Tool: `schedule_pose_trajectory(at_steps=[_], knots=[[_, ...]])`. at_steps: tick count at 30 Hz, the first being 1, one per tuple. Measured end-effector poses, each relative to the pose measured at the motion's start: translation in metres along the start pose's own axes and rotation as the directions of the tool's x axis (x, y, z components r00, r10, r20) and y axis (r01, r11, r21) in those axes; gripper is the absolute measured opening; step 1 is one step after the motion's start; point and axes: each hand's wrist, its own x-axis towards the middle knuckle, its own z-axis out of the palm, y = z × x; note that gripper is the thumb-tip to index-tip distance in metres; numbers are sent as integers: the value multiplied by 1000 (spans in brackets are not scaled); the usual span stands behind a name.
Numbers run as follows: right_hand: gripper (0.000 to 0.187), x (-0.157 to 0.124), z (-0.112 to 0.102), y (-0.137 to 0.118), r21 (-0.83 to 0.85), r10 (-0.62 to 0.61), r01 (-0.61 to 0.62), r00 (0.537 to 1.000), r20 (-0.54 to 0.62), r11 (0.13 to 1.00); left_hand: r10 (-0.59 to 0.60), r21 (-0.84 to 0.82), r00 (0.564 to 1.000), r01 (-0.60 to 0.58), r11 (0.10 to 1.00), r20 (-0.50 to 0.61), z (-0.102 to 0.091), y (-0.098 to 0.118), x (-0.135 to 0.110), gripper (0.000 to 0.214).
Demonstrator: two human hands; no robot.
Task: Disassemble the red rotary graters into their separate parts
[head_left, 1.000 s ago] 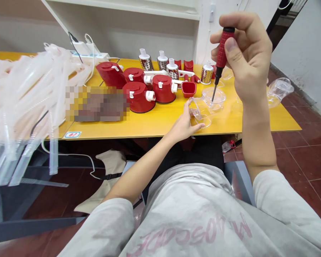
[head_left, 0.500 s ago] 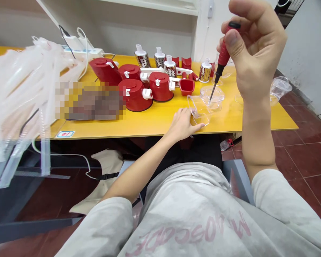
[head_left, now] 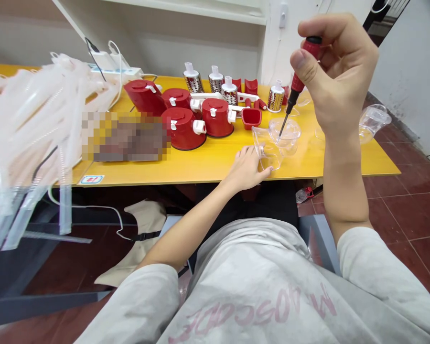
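Observation:
My right hand (head_left: 335, 71) is closed round a red-handled screwdriver (head_left: 299, 79), held upright with its tip down inside a clear plastic housing (head_left: 277, 141) on the yellow table (head_left: 215, 162). My left hand (head_left: 247, 167) rests at the table's front edge and its fingers grip the near side of that clear housing. Both forearms reach out from a grey sweatshirt at the bottom of the view.
Several red plastic grater bodies (head_left: 184, 126) and steel drum blades (head_left: 217, 81) stand behind the housing, with a small red cup (head_left: 251, 117). More clear housings (head_left: 374, 119) lie at the right. A bundle of clear plastic bags (head_left: 28, 134) hangs at left; a power strip (head_left: 116, 71) sits behind.
My right hand has tilted the screwdriver and lowered a little, with its tip staying in the clear housing. My left hand has closed tighter on the housing's near side.

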Motion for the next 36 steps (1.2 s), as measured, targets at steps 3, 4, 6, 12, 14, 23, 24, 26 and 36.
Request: schedule_pose_trajectory(at_steps=[3, 4, 6, 12, 14, 23, 24, 26, 36], knots=[[32, -1, 0, 6, -8, -1, 1, 1000, -8, 1000, 1, 4, 1000, -1, 1000, -12, 2, -1, 0, 84], [34, -1, 1, 7, 3, -8, 8, 1000, -10, 1000, 0, 1, 1000, 0, 1000, -20, 2, -2, 1, 84], [33, -2, 2, 7, 38, -20, 19, 1000, 18, 999, -1, -8, 1000, 0, 1000, -24, 3, -4, 1, 80], [27, 1, -2, -8, 107, 9, -25, 989, 148, 994, 22, 20, 999, -23, 1000, 35, -1, -4, 1, 78], [28, 2, -5, -16, 70, 56, -72, 977, 203, 995, 19, 65, 998, -23, 998, 62, -2, -1, 0, 80], [45, 2, -4, -16, -232, 93, -70, 992, 90, 970, -12, 140, 993, -4, 990, 114, -5, 6, -1, 87], [45, 2, -4, -14, -230, 95, -72, 991, 91, 971, -16, 146, 993, -1, 989, 114, -5, 6, 0, 89], [47, 2, -6, -13, -228, 112, -86, 988, 105, 970, -19, 153, 994, 1, 988, 111, -4, 5, 0, 92], [45, -1, -2, -10, -89, 76, -63, 985, 156, 994, -25, 154, 993, 7, 988, 116, -4, 5, 0, 92]])
